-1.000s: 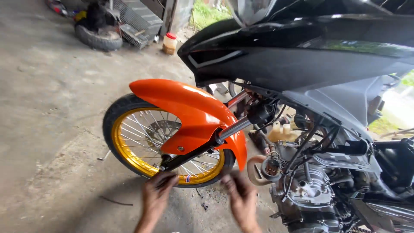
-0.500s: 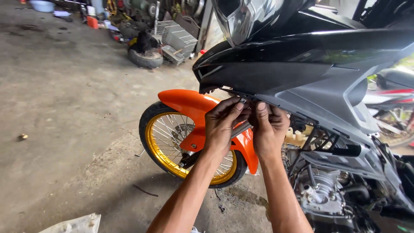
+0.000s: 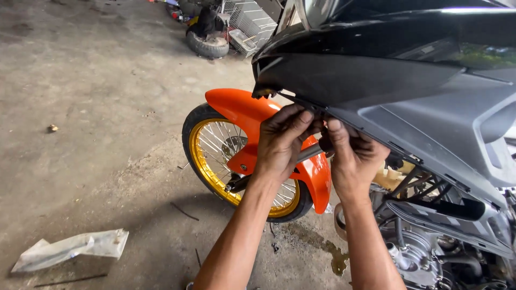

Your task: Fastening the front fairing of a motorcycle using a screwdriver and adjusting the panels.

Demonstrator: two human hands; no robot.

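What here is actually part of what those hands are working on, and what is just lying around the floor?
In hand: left hand and right hand, both at the lower edge of the black fairing, above the orange fender.

Lying about: crumpled plastic bag, spare tyre, wire basket.

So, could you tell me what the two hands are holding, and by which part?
Both the left hand and the right hand pinch the lower edge of the motorcycle's dark fairing, above the orange fender.
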